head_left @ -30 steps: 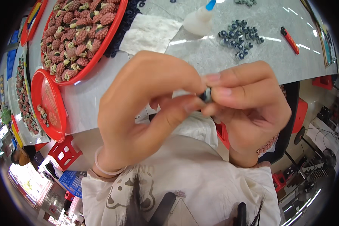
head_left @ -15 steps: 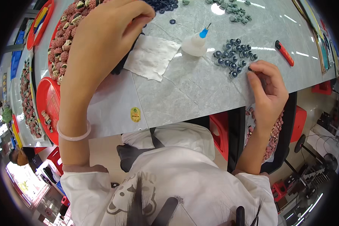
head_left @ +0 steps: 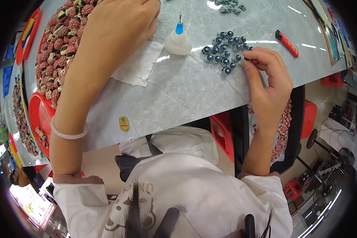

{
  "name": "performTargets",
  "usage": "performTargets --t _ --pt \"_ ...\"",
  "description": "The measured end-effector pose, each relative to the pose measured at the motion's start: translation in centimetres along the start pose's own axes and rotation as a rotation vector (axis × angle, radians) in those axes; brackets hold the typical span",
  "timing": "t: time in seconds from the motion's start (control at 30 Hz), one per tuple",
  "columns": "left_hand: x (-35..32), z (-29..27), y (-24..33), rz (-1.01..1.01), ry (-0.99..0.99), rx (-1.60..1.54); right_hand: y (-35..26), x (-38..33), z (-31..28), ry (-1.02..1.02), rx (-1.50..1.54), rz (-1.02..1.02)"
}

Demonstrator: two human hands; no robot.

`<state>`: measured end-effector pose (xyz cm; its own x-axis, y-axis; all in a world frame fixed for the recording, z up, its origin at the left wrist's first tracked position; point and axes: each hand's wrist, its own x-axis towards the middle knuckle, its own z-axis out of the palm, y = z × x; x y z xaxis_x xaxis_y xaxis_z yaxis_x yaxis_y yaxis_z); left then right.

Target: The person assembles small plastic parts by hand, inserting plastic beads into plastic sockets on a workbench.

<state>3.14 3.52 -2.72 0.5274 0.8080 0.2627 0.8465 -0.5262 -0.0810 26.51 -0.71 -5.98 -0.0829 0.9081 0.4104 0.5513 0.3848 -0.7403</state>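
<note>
My right hand (head_left: 270, 77) pinches a small dark bead-like piece (head_left: 246, 59) between thumb and forefinger. Just left of it stands a cluster of small grey-green pieces with dark blue rings on top (head_left: 225, 51). My left hand (head_left: 125, 20) reaches to the far edge of the view. Its fingers are curled, and whatever they hold is hidden. Partly under that arm lies a white cloth or tissue (head_left: 141, 65). Between the hands stands a squat translucent bottle (head_left: 177, 43) with a blue needle tip.
Many pink and black-white figures (head_left: 63, 43) are heaped at the left, beside a red tray (head_left: 41, 115). More grey-green pieces (head_left: 231, 6) lie at the far side. A red marker-shaped tool (head_left: 287, 43) is at the right. Below my right forearm sits a dark bin (head_left: 293, 131) of pink pieces.
The view has shifted, so the table sits further left and higher. My left hand has moved rightward over the table. My right hand keeps its pinch beside the cluster. The dark ring pile has mostly left view.
</note>
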Motion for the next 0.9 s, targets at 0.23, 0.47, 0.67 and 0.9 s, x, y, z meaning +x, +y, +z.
performTargets --t 0.23,0.47,0.67,0.9 --pt "-0.4 -0.8 -0.5 -0.168 0.039 -0.161 -0.4 0.4 -0.3 -0.139 -0.086 -0.010" --pt "-4.5 -5.1 0.4 -0.654 0.151 -0.927 0.3 4.7 -2.2 -0.025 0.049 -0.052" --pt "-7.1 -5.3 4.0 -0.759 0.113 -1.424 2.3 8.3 1.2 -0.251 -0.222 -0.182" --pt "-7.7 -4.3 6.6 -0.596 0.182 -1.831 -4.0 2.9 -1.2 -0.223 0.505 0.087"
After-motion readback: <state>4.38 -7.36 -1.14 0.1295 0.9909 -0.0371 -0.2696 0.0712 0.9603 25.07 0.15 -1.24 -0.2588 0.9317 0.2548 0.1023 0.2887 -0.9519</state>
